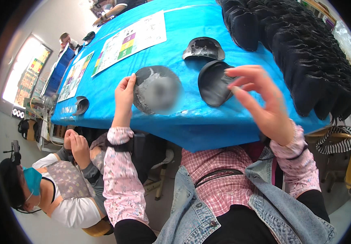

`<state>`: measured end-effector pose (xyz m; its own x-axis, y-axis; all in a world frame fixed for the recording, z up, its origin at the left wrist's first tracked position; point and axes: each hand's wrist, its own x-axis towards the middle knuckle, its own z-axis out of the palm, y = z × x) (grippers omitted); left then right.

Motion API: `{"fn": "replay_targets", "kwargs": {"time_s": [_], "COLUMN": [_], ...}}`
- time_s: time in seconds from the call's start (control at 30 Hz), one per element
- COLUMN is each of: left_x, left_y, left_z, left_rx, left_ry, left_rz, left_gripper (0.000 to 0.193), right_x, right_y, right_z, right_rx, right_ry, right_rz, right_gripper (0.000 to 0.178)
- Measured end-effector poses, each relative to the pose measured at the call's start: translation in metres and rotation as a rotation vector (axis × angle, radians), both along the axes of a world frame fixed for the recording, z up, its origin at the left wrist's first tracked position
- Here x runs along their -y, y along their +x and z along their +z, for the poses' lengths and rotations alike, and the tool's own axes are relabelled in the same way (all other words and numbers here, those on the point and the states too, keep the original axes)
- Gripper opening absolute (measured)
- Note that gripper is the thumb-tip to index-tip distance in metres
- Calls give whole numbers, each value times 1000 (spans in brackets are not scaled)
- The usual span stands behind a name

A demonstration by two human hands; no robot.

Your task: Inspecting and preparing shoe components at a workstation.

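Note:
My left hand [125, 94] grips the left edge of a round, dark grey piece [147, 83], thumb on top, holding it over the near part of the table. Pale, shiny patches mark its face, and its middle is blurred. To the right, my right hand [265, 103] is raised with fingers curved and apart, nothing visible between them. Its fingertips overlap the right rim of a black, hollow, rounded piece [213, 87] on the table; whether they touch cannot be told. Behind that lies another black curved piece [203, 49] with a shiny grey front.
A blue sheet [179, 24] covers the table. Long overlapping rows of black curved pieces [305, 57] fill its right side. Printed sheets [143, 30] lie at the left, near a small black curved piece [82, 105]. A masked person [69, 179] sits at my left; others are farther back.

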<state>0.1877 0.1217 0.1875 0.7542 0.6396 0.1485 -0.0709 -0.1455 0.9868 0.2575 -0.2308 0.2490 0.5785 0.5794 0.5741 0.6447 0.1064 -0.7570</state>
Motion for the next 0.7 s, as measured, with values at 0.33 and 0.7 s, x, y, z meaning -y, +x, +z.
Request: {"fn": "replay_targets", "kwargs": {"time_s": [0.33,0.7], "left_x": [-61,-111], "left_y": [27,6], "left_z": [-25,-58], "left_rx": [-416,-342], "left_ry": [480,1104], "left_rz": [164,129], "left_gripper": [25,20], "right_x": [172,325], "right_y": [6,77], "right_z": [31,28], "right_rx": [139,91], "right_ry": [-30,417], "right_rz": [-596,-1044], "right_gripper": [31,26]}}
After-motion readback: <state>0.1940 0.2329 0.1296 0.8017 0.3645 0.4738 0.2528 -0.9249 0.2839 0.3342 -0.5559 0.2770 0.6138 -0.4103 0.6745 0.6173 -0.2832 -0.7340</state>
